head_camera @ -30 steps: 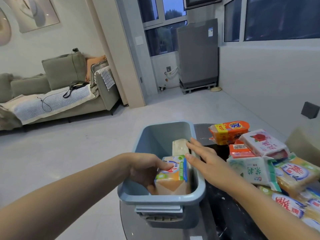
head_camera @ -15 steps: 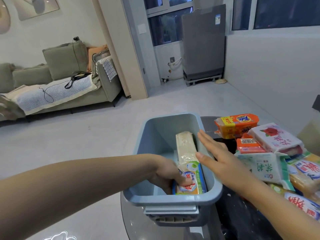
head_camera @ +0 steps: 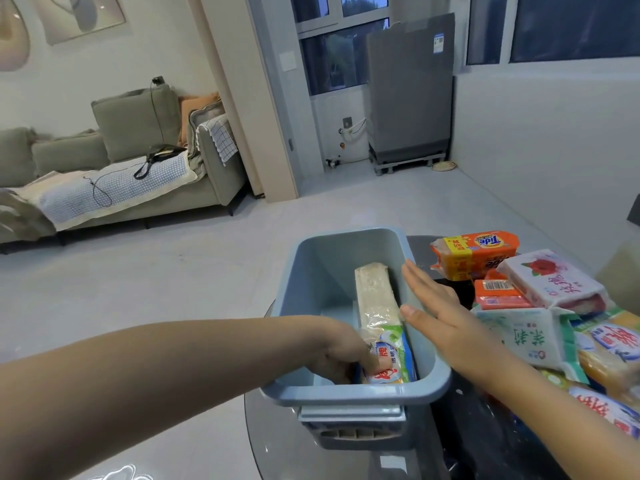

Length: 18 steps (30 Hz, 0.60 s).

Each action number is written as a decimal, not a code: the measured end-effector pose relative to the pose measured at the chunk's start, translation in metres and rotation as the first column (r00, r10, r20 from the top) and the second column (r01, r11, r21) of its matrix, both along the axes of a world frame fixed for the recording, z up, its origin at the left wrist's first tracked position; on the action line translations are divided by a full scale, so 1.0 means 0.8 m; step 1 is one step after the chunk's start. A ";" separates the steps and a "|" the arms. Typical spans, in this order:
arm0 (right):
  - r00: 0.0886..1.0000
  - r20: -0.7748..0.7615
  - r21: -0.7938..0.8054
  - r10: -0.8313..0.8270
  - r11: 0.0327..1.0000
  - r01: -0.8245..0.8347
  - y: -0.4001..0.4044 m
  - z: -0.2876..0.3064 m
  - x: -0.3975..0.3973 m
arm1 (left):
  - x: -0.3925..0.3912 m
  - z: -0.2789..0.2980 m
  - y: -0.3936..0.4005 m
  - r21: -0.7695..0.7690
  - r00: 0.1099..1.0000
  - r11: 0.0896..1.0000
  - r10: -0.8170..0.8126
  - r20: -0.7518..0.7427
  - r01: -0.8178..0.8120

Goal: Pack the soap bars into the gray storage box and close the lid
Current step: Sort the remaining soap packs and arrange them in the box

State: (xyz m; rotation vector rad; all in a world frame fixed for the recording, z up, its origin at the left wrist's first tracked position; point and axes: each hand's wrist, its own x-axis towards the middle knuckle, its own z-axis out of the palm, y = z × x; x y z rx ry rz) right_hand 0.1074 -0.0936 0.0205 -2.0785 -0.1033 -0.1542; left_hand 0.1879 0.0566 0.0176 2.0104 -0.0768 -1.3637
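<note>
Left hand [head_camera: 341, 355] grips a soap pack [head_camera: 388, 358] inside the gray box [head_camera: 353, 393], lower centre; right hand [head_camera: 440, 313] flat on its right rim.

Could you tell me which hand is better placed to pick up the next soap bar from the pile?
The right hand, probably: it is open, empty and beside the soap pile. The left hand is down inside the gray box on a soap pack.
</note>
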 end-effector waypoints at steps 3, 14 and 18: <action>1.000 0.012 -0.023 -0.005 1.000 0.006 -0.001 0.002 -0.003 | -0.004 0.009 -0.002 -0.028 0.996 0.998 0.054 -0.078 -0.057; 0.999 0.034 -0.043 0.011 0.999 -0.009 -0.004 -0.002 -0.005 | 0.009 -0.002 -0.009 0.158 1.000 0.987 -0.001 -0.024 0.004; 1.000 0.028 -0.031 0.013 0.999 -0.013 -0.006 -0.004 -0.004 | 0.014 -0.007 -0.010 0.136 1.000 0.991 -0.003 -0.017 0.006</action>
